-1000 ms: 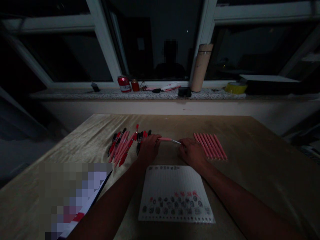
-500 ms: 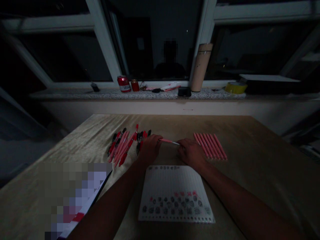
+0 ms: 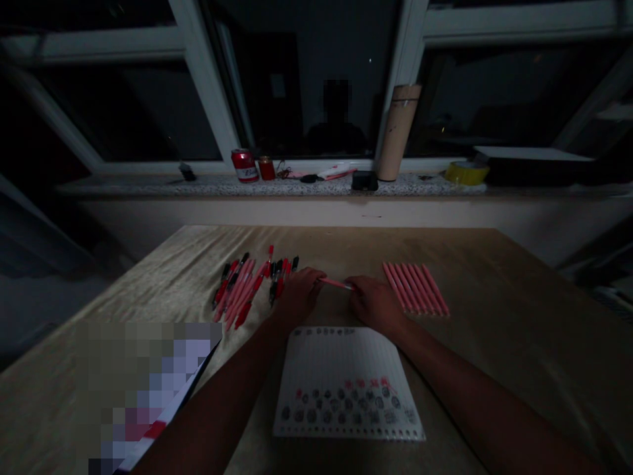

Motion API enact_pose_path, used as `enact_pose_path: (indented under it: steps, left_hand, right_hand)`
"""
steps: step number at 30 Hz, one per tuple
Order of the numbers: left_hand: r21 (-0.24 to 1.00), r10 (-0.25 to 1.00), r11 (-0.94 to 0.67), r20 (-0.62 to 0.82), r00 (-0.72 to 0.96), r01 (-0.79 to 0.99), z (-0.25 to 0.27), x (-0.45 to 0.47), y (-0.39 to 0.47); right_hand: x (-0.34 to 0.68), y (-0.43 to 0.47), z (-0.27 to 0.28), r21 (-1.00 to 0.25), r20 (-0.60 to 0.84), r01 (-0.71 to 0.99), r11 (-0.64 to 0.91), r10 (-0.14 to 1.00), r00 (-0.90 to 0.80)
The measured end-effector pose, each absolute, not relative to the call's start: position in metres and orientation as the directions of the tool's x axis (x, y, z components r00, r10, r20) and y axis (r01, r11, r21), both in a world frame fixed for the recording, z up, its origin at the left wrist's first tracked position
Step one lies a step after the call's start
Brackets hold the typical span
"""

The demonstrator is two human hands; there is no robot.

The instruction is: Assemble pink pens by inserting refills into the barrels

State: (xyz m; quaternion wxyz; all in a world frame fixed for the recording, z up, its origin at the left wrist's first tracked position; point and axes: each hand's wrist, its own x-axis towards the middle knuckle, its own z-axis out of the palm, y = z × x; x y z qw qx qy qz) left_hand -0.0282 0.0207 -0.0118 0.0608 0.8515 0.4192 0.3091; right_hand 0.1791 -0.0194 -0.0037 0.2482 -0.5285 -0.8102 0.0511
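Observation:
A slim pink pen (image 3: 334,283) spans the gap between my two hands, above the table and just beyond the notepad. My left hand (image 3: 299,294) pinches its left end with fingers closed. At the other end, the closed fingers of my right hand (image 3: 374,303) grip the pen and hide its tip. Beside my right hand lies a neat row of several pink pens (image 3: 416,289). Left of my left hand is a loose pile of pink, red and black pens (image 3: 240,290). A lined notepad page (image 3: 341,366) with black and red scribbled marks lies between my forearms.
A partly blurred flat item with a white edge (image 3: 168,412) lies at the table's left front. Along the windowsill (image 3: 212,188) behind stand a red can (image 3: 244,165), a small red jar (image 3: 266,168), a tall tan cylinder (image 3: 398,132) and a yellow tape roll (image 3: 466,173).
The white section seen between the pink barrel and my right hand has nearly gone from sight. My right hand has shifted slightly left, closer to my left hand.

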Motion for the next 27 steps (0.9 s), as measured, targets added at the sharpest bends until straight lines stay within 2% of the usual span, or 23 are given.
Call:
enact_pose_path:
  steps: [27]
  left_hand:
    - [0.381,0.707,-0.699,0.49,0.509,0.605,-0.0115,-0.0315,0.0179]
  right_hand:
    - [0.1784,-0.021,-0.0057,-0.398,0.361,0.77,0.498,0.857,-0.367]
